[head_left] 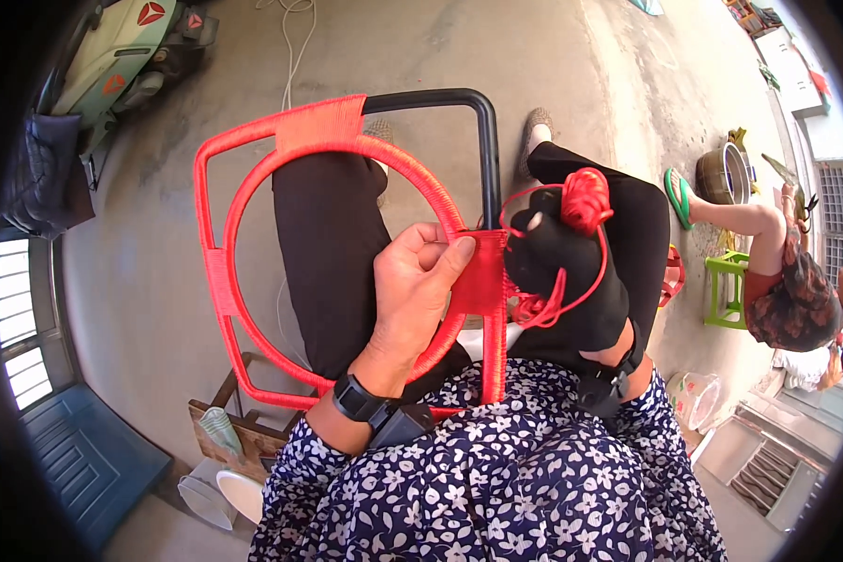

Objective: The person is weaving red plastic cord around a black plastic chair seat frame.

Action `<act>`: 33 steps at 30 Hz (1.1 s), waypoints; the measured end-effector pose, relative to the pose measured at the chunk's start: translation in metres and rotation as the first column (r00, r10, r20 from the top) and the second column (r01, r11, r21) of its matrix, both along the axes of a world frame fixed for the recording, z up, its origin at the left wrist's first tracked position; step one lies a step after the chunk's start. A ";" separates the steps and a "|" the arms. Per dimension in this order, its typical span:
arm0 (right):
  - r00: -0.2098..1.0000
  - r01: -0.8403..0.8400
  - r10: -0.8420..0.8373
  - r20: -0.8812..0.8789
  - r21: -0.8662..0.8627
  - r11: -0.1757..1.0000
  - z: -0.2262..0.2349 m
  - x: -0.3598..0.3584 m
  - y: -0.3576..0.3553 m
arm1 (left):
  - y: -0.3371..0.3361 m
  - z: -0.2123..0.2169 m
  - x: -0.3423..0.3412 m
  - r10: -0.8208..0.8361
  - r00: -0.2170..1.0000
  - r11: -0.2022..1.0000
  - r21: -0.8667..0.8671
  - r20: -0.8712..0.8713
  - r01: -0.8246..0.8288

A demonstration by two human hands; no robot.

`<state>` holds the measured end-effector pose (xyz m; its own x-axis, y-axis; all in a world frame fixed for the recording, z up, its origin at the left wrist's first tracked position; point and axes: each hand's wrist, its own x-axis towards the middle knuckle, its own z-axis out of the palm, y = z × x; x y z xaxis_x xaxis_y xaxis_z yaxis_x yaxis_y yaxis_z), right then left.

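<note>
Red cord covers most of a metal chair frame [244, 234] that lies across the lap of a seated person in black trousers and a flowered navy top. A round ring sits inside the squared outer frame, and one black tube [486, 150] at the far corner is bare.

The left hand [417, 290], bare and wearing a dark watch, is closed on the ring where it meets a freshly woven red panel [485, 281], thumb and fingers pinching the cord. The right hand [557, 272], in a black glove, is curled shut around a loose ball of red cord [585, 199], with loops trailing over the glove and below it.

What could go wrong: those slack loops look likely to tangle or snag on the glove, and if the pinch on the ring eases, the last turns may loosen and leave gaps. The frame rests only on the knees, so it could tip or slide.

The right fingers are hidden by glove and cord, so the exact grip is unclear. The lower part of the frame disappears behind the blouse. Beyond, on the concrete floor [403, 56], another person sits at the right edge on a low green stool [726, 290], partly cut off; a scooter [131, 47] stands top left.
</note>
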<state>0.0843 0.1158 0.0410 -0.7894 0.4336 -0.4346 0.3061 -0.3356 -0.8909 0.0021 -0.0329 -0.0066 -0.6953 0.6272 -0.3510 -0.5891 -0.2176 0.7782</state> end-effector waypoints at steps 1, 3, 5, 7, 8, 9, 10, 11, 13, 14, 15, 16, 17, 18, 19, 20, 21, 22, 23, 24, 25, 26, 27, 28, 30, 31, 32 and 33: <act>0.999 -0.031 0.030 0.030 0.033 0.999 -0.002 -0.002 0.002 | 0.000 -0.003 0.000 -0.002 1.000 1.000 0.001 -0.003 0.002; 0.992 -0.097 0.089 0.089 0.097 0.990 -0.004 -0.002 0.016 | 0.000 -0.012 0.001 0.008 0.999 1.000 0.008 -0.033 -0.008; 0.980 -0.155 0.129 0.154 0.166 0.974 -0.004 0.039 0.035 | -0.002 -0.012 -0.002 0.014 1.000 0.999 0.050 -0.013 -0.013; 0.963 -0.211 0.163 0.215 0.222 0.952 -0.009 0.039 0.054 | -0.003 -0.008 -0.005 0.017 1.000 0.997 0.082 0.000 -0.017; 0.953 -0.241 0.181 0.244 0.246 0.939 -0.010 0.044 0.057 | -0.004 -0.005 -0.006 0.026 0.998 0.995 0.095 0.057 -0.031; 0.942 -0.271 0.199 0.268 0.266 0.925 -0.010 0.051 0.063 | -0.005 0.001 -0.009 0.036 0.993 0.993 0.104 0.109 -0.047; 0.931 -0.307 0.226 0.288 0.279 0.910 -0.011 0.078 0.067 | -0.010 0.006 -0.012 0.037 0.990 0.993 0.110 0.133 -0.052; 0.921 -0.338 0.250 0.300 0.289 0.896 -0.011 0.088 0.071 | -0.014 0.018 -0.017 0.041 0.993 0.994 0.092 0.109 -0.051; 0.896 -0.409 0.316 0.312 0.303 0.861 -0.015 0.099 0.067 | -0.027 0.036 -0.030 0.110 0.982 0.988 0.094 0.154 -0.125; 0.879 -0.451 0.356 0.316 0.311 0.836 -0.016 0.114 0.070 | -0.046 0.039 -0.041 0.033 0.982 0.989 0.138 0.184 -0.060; 0.862 -0.492 0.402 0.309 0.318 0.810 -0.018 0.112 0.065 | -0.055 0.054 -0.048 0.034 0.981 0.998 0.041 0.191 -0.043; 0.840 -0.535 0.448 0.307 0.326 0.779 -0.017 0.111 0.059 | -0.073 0.058 -0.057 0.008 0.977 0.996 0.081 0.214 -0.026; 0.814 -0.577 0.490 0.314 0.335 0.745 -0.016 0.114 0.058 | -0.090 0.059 -0.062 -0.021 0.970 0.992 0.125 0.244 -0.010; 0.783 -0.621 0.535 0.318 0.342 0.705 -0.013 0.113 0.052 | -0.099 0.072 -0.061 0.097 0.962 0.992 0.056 0.255 -0.115; 0.755 -0.656 0.570 0.324 0.350 0.669 -0.003 0.087 0.034 | -0.111 0.073 -0.062 0.128 0.964 0.990 0.025 0.232 -0.137; 0.747 -0.665 0.596 0.294 0.339 0.666 -0.010 0.077 0.032 | -0.126 0.069 -0.065 0.089 0.958 0.986 0.110 0.272 -0.123; 0.699 -0.713 0.670 0.251 0.317 0.625 -0.012 0.068 0.029 | -0.142 0.067 -0.065 0.053 0.948 0.972 0.201 0.314 -0.120; 0.645 -0.758 0.735 0.208 0.299 0.580 -0.015 0.061 0.025 | -0.155 0.066 -0.063 0.088 0.936 0.963 0.209 0.341 -0.167; 0.589 -0.797 0.791 0.167 0.283 0.534 -0.017 0.054 0.022 | -0.166 0.067 -0.059 0.116 0.935 0.964 0.189 0.336 -0.188; 0.534 -0.829 0.836 0.130 0.273 0.487 -0.019 0.049 0.019 | -0.174 0.067 -0.054 0.079 0.949 0.952 0.260 0.306 -0.163; 0.478 -0.858 0.874 0.094 0.265 0.441 -0.021 0.045 0.016 | -0.181 0.068 -0.049 0.040 0.961 0.935 0.329 0.273 -0.133; 0.421 -0.882 0.905 0.058 0.258 0.394 -0.023 0.042 0.013 | -0.186 0.070 -0.045 0.053 0.960 0.937 0.318 0.273 -0.143; 0.364 -0.903 0.931 0.028 0.256 0.345 -0.024 0.039 0.011 | -0.189 0.071 -0.040 0.064 0.967 0.929 0.340 0.247 -0.148; 0.306 -0.920 0.952 -0.002 0.255 0.297 -0.025 0.037 0.010 | -0.191 0.072 -0.038 0.074 0.973 0.920 0.361 0.220 -0.151; 0.270 -0.935 0.962 -0.050 0.226 0.274 -0.031 0.036 0.008 | -0.190 0.074 -0.034 0.076 0.973 0.910 0.384 0.217 -0.157; 0.268 -0.935 0.962 -0.052 0.225 0.273 -0.033 0.040 0.010 | -0.188 0.075 -0.033 0.069 0.975 0.898 0.413 0.213 -0.154; 0.329 -0.930 0.941 -0.079 0.147 0.338 -0.035 0.044 0.012 | -0.187 0.076 -0.031 0.070 0.974 0.899 0.411 0.214 -0.155; 0.390 -0.915 0.915 -0.102 0.067 0.398 -0.036 0.045 0.013 | -0.185 0.078 -0.030 0.072 0.975 0.907 0.392 0.212 -0.153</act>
